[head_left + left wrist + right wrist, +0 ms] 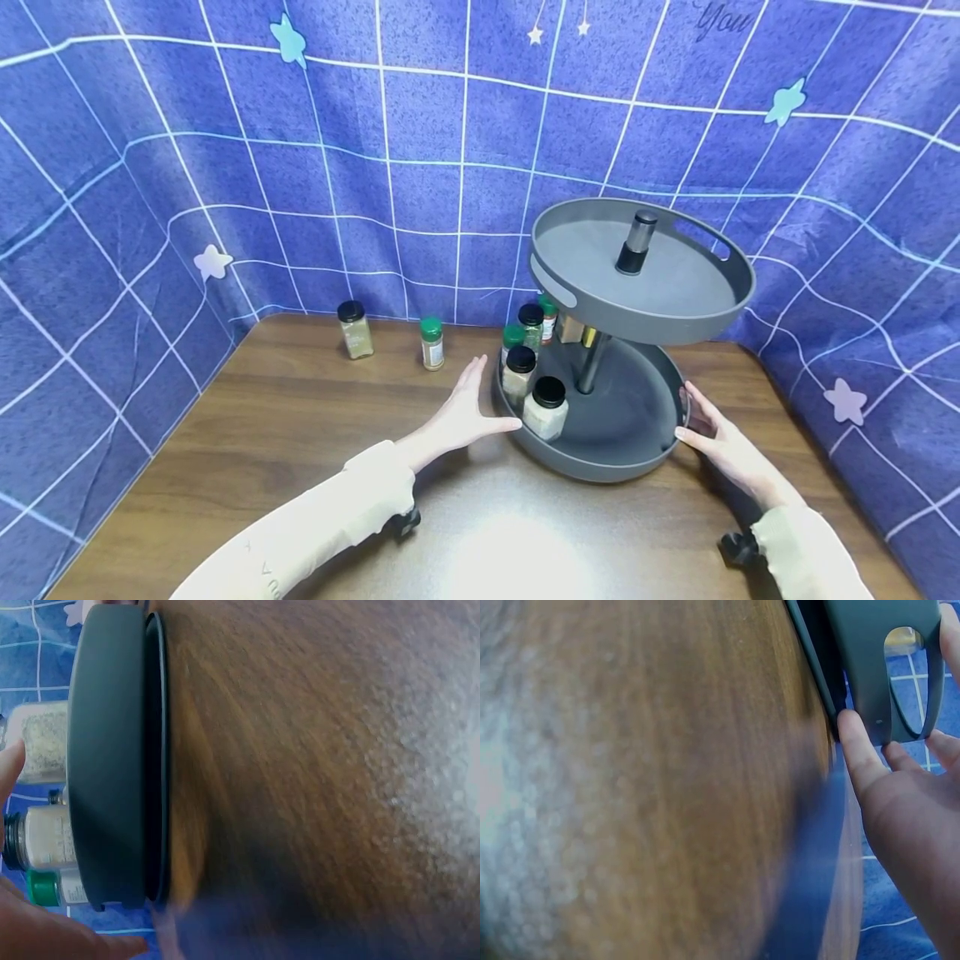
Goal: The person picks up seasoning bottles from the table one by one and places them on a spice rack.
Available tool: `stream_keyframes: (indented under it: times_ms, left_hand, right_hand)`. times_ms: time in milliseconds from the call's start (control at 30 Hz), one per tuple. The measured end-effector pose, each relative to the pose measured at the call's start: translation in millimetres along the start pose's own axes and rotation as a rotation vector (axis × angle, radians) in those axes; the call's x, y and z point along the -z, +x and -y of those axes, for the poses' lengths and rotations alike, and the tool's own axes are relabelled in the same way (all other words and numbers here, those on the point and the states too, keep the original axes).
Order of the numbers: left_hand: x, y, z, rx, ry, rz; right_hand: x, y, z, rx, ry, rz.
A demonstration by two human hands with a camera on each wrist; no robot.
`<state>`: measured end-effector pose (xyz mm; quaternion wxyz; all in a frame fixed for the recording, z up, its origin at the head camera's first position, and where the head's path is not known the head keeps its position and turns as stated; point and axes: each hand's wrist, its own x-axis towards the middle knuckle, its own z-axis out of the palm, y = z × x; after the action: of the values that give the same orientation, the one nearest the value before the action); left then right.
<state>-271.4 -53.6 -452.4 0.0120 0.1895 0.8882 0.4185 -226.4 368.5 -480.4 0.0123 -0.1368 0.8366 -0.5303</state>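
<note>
A grey two-tier round tray (615,462) stands on the table, its upper tier (697,292) carried on a central post. Several spice jars line the left of the lower tier, among them a black-capped jar of pale contents (546,410). My left hand (461,417) spreads its thumb and fingers beside the tray's left side, the thumb tip close to the rim. On the opposite side, my right hand (723,442) touches the lower tier's wall, fingertips (850,724) near its base and by the cut-out handle (911,645).
Left of the tray, toward the back, stand a black-capped jar (357,333) and a green-capped jar (432,346). Behind the wooden table (300,425) hangs a blue curtain (420,208) with white lines. The upper tier overhangs the back of the lower one.
</note>
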Motion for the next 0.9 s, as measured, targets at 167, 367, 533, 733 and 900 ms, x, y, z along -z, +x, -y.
stream_keyframes:
  times_ms: [167, 367, 533, 733, 900]
  left_hand:
    - [-5.1, -1.1, -3.8, -0.034, -0.010, 0.038]
    - [-11.3, -8.4, -9.8, -0.025, -0.027, 0.077]
    - [-14.3, -16.4, -12.3, 0.005, -0.043, 0.123]
    - [-18.5, -22.3, -12.0, 0.018, -0.049, 0.159]
    - [-21.1, -25.6, -14.8, 0.016, -0.055, 0.169]
  right_hand:
    - [-0.6, -1.1, 1.0, -0.010, -0.008, -0.004]
    - [0.3, -0.2, 2.4, 0.002, -0.004, 0.003]
    - [1.7, 0.4, 4.1, 0.004, -0.014, -0.004]
    - [3.3, 0.0, 2.4, 0.005, 0.048, 0.037]
    - [5.0, 1.3, 0.5, 0.019, 0.124, 0.048]
